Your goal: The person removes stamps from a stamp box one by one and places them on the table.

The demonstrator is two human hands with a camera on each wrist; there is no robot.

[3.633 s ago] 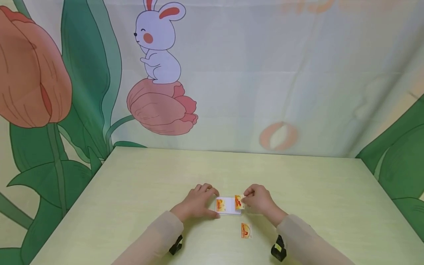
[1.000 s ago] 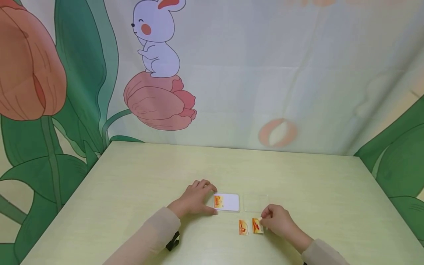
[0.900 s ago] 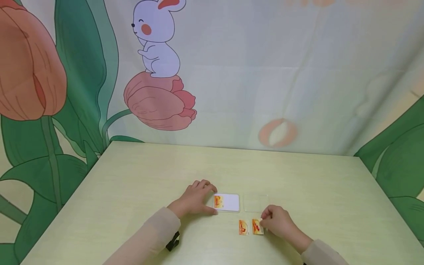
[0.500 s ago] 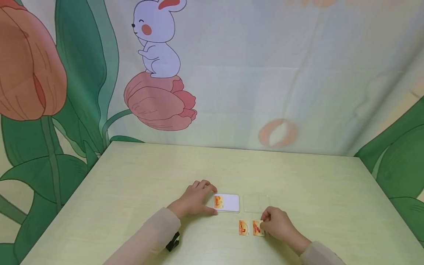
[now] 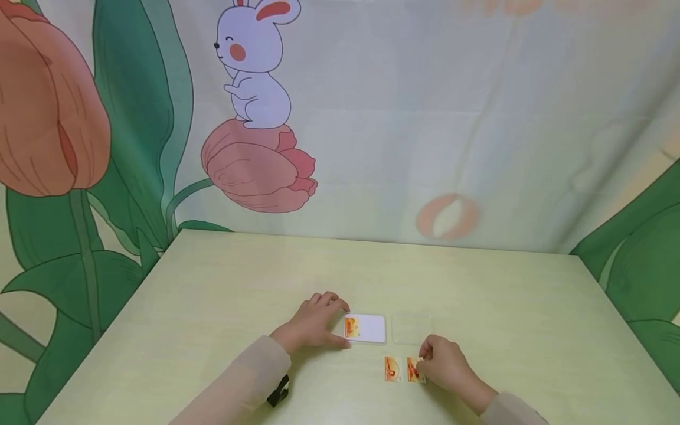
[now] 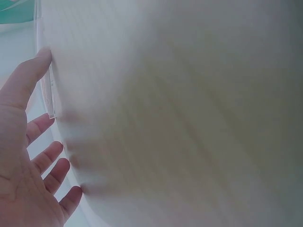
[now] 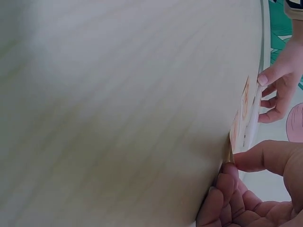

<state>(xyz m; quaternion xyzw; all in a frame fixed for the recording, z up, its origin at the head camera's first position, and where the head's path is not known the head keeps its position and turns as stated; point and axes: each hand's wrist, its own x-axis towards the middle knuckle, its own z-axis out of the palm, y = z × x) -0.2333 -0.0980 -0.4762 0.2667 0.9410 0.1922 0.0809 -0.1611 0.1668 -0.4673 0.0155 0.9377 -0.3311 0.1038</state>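
A shallow clear plastic box [image 5: 384, 340] lies on the table, holding a flat white piece [image 5: 373, 329] with a small orange-and-yellow printed card [image 5: 352, 327] at its left end. My left hand [image 5: 314, 323] holds the box at its left end, thumb on the near edge and forefinger on the far edge. With thumb and forefinger, my right hand [image 5: 447, 364] pinches the right edge of a second printed card [image 5: 413, 369], low over the table. Just left of that, a third similar card [image 5: 392, 369] lies flat.
A clear, see-through lid [image 5: 411, 329] lies right of the box, behind the pinched card. The pale table [image 5: 255, 265] ends at a cloth backdrop [image 5: 372, 147] printed with a rabbit and tulips.
My right hand has carried the printed card from the white piece's right end to beside the loose card, lowering it slightly. The clear lid shows right of the box. My left hand stays.
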